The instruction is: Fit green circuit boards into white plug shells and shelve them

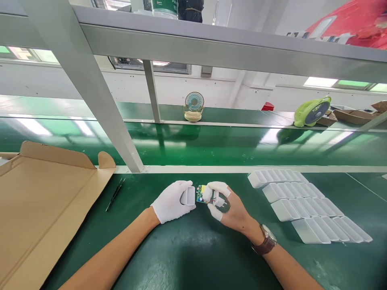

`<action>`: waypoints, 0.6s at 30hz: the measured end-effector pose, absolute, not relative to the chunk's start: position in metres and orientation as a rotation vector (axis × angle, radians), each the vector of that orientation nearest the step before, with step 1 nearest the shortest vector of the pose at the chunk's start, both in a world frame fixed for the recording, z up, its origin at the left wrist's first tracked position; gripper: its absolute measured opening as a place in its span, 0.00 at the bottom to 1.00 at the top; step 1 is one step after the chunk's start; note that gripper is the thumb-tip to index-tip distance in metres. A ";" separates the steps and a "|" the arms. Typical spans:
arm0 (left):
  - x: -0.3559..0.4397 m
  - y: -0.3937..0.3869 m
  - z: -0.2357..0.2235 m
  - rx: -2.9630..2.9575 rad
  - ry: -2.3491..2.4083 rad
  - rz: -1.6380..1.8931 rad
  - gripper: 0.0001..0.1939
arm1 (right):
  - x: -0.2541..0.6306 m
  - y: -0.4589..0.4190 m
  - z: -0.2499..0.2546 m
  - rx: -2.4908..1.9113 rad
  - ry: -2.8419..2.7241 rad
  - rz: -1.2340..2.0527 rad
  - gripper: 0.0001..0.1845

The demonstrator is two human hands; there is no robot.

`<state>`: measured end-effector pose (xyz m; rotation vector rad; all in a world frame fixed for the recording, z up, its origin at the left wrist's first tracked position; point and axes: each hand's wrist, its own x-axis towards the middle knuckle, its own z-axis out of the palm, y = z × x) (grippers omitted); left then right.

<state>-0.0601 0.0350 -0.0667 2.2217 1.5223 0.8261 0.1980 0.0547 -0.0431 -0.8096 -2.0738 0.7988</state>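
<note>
My left hand [173, 202], in a white glove, is closed around a small white plastic case [189, 196] whose open end faces right. Finger cots cover the thumb and fingertips of my right hand [231, 207], which pinches a small circuit board [200, 194] with green, yellow and blue parts. A white rounded part [207, 193] and a white block [218, 201] sit at the board's right end, between my fingers. The board's left edge is close to the case opening; whether they touch I cannot tell.
Several rows of white plastic cases [305, 207] lie at the right. Black tweezers [115, 195] rest on the green table near a cardboard box [45, 201] at the left. A metal shelf post [99, 92] rises ahead. Behind stand a small fan [194, 105] and a green fan [311, 112].
</note>
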 end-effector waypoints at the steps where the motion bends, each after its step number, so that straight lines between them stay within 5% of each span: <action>1: -0.060 0.035 -0.067 2.246 1.516 0.817 0.39 | 0.198 0.053 -0.044 -0.775 -2.072 0.734 0.34; 18: -0.058 0.039 -0.067 2.372 1.360 0.772 0.36 | 0.191 0.043 -0.049 -0.596 -2.296 0.513 0.43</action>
